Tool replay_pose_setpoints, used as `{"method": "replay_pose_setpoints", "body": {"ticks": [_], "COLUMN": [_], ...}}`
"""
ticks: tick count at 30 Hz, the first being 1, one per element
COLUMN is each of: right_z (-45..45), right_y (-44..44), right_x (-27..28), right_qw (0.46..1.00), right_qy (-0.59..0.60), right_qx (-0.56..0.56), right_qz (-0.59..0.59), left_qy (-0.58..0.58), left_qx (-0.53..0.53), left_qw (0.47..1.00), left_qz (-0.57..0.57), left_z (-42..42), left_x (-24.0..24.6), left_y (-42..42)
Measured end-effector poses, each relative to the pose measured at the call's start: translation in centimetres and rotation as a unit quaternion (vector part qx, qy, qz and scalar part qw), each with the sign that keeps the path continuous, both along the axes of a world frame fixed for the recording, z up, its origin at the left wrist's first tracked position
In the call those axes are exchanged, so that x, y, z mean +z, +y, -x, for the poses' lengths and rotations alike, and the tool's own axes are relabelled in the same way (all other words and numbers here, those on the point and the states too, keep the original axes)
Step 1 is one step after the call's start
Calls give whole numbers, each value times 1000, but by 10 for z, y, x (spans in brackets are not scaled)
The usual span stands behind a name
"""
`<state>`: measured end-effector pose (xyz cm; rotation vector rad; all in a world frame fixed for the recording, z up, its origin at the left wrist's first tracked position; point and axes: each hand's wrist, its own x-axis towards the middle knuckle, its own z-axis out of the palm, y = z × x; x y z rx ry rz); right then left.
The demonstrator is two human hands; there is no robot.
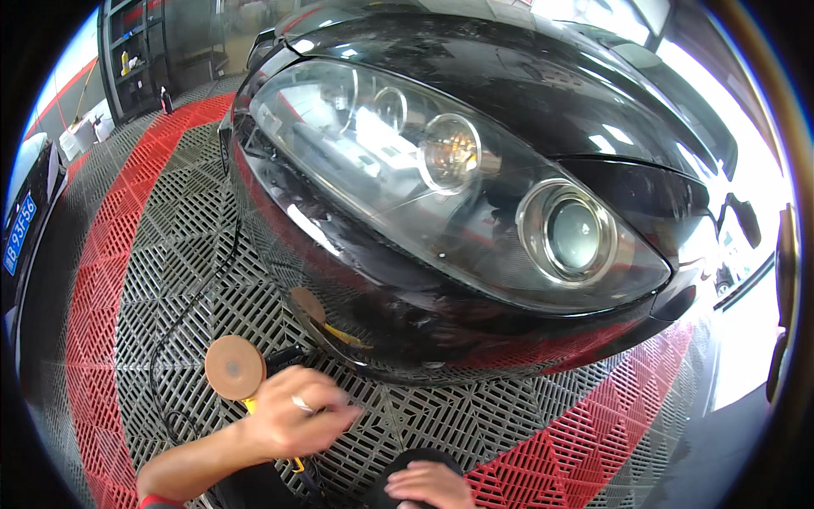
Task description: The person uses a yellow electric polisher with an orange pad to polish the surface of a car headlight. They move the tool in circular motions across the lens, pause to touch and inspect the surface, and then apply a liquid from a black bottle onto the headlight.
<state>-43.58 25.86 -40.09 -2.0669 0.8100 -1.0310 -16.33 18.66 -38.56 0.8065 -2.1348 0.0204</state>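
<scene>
A black car's clear headlight (407,159) and glossy front bumper (356,280) fill the space before me. My left hand (305,407), a ring on one finger, is in front of the bumper, slightly blurred. Its fingers are curled in, and I see nothing in them. Behind it on the floor lies a yellow and black power polisher, its round tan pad (235,367) facing up; the hand hides much of the tool's body. My right hand (435,487) rests on a dark-clothed knee (423,458) at the bottom edge, fingers somewhat spread and holding nothing.
Grey and red slatted floor tiles (159,254) surround the car. A black cord (191,312) trails across them at left. Another vehicle (28,229) stands at far left. Behind are a dark shelf rack (133,57), white containers (86,133) and a dark bottle (166,102).
</scene>
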Motion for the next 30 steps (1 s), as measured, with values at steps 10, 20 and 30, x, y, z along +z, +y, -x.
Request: {"method": "replay_pose_setpoints", "body": {"ticks": [10,20,30], "right_z": [-48,-114,-280], "right_y": [-6,107,191], "right_x": [8,116,285], "right_qw": [926,719,617], "right_qy": [370,622,637], "right_qx": [-35,-2,91], "right_qz": [-59,-310,-452], "left_qy": [-18,-87,53], "left_qx": [248,387,305], "left_qw": [829,706,517], "left_qz": [-501,-586,-798], "left_z": [-169,-224,-313], "left_x": [-43,87,223], "left_y": [190,342,453]}}
